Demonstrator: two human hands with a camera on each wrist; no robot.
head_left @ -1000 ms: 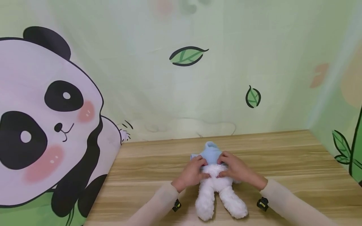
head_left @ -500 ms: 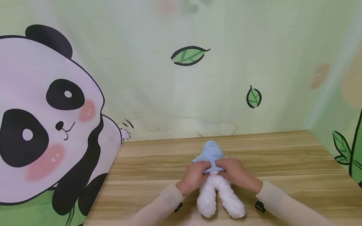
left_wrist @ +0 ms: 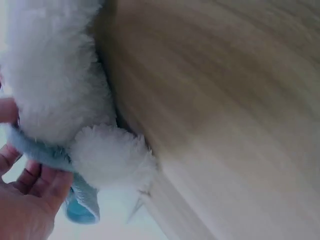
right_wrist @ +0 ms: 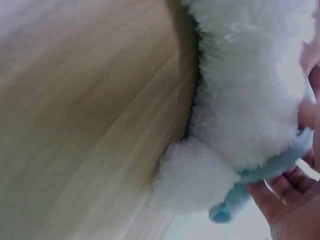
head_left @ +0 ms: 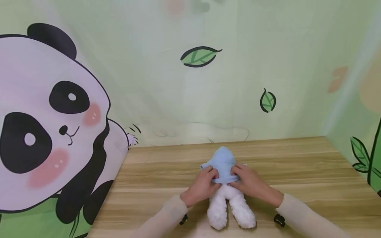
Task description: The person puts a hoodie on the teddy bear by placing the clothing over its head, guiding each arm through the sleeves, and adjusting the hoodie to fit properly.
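A white plush toy point(head_left: 218, 211) lies on the table with its legs toward the front edge. Over its upper part is a light blue cloth garment point(head_left: 224, 162), a small sleeve sticking out at the left. Both hands hold the garment's lower hem, the left hand point(head_left: 200, 186) on its left side and the right hand point(head_left: 256, 185) on its right. In the left wrist view, fingers point(left_wrist: 55, 182) pinch the blue hem point(left_wrist: 42, 152) beside the white fur point(left_wrist: 60, 75). The right wrist view shows fingers point(right_wrist: 267, 197) at the hem point(right_wrist: 280, 165) likewise. The toy's head is hidden.
The wood-grain table point(head_left: 154, 172) extends to both sides of the toy. Behind it hangs a green backdrop point(head_left: 143, 82) printed with a panda point(head_left: 80, 138) at the left and leaves. Dark wrist devices point(head_left: 279, 220) sit under both sleeves.
The blue garment has come down over the toy's white back, its hem now just above the legs. Both hands let go of their earlier hold and now grip the hem, slightly farther apart than half a second ago.
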